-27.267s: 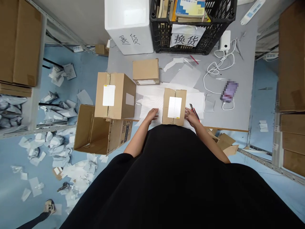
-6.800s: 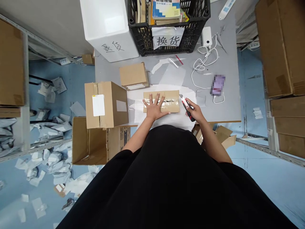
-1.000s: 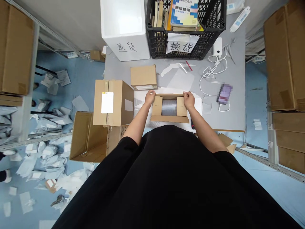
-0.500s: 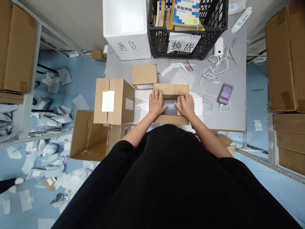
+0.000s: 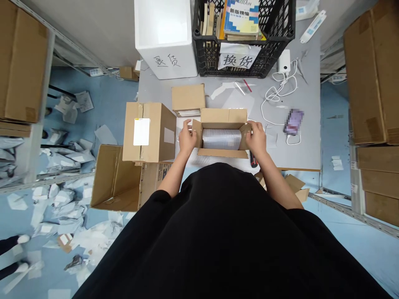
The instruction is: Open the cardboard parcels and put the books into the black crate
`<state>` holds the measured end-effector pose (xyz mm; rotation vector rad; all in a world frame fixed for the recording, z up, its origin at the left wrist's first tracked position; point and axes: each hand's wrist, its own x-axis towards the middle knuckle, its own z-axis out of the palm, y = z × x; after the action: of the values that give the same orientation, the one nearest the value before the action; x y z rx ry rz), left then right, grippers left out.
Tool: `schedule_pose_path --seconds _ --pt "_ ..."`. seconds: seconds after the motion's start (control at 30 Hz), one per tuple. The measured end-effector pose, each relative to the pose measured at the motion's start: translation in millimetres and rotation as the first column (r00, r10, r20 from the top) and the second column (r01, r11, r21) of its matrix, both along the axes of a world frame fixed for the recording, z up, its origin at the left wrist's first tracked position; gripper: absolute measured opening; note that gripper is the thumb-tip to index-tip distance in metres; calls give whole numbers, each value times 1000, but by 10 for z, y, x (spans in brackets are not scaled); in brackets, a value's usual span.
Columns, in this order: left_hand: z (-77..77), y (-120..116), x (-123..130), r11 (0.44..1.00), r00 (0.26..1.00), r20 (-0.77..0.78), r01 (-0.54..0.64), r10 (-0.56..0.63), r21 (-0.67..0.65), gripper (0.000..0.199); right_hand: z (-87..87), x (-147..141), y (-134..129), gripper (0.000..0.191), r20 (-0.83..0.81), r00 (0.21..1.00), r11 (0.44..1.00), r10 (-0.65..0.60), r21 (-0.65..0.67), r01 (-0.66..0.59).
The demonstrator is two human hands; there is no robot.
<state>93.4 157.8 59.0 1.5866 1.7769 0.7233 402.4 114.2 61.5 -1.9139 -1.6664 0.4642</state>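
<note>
An open cardboard box [image 5: 223, 153] sits in front of me at the table's near side, its flaps spread. Inside lies a pale item wrapped in clear plastic [image 5: 221, 138]; its exact kind cannot be made out. At the box's left end, my left hand [image 5: 188, 139] is closed on the side flap, thumb on the inner side. Opposite it, my right hand [image 5: 257, 136] grips the right side flap with curled fingers. A red and black box cutter [image 5: 253, 159] lies just below my right hand, partly covered.
Left of the box stand a taped carton [image 5: 151, 132] and a smaller carton [image 5: 188, 99]. Behind are a white bin [image 5: 168, 60] and a black crate of books [image 5: 205, 58]. A phone [image 5: 294, 121] with a white cable lies right. Parcels litter the floor.
Both hands have moved outward from the box's middle to its two ends. The side flaps are now lifted, the wrapped item inside shows, and the box cutter has come into view.
</note>
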Motion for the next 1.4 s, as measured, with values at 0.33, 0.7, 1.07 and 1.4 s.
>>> schedule_pose_path --seconds 0.33,0.7,1.07,1.4 --pt "-596 -8 -94 977 966 214 -104 144 -189 23 -633 261 -118 39 -139 973 983 -186 -28 184" --pt "-634 -82 151 937 912 327 -140 249 -321 29 -756 41 -129 43 -328 910 957 -254 -221 187" --pt "84 -39 142 982 941 -313 165 -128 95 35 -206 26 -111 33 -184 975 990 -125 37 134" --pt "-166 508 887 705 711 -290 395 -640 -589 46 -182 -493 635 46 122 891 722 438 -637 -268"
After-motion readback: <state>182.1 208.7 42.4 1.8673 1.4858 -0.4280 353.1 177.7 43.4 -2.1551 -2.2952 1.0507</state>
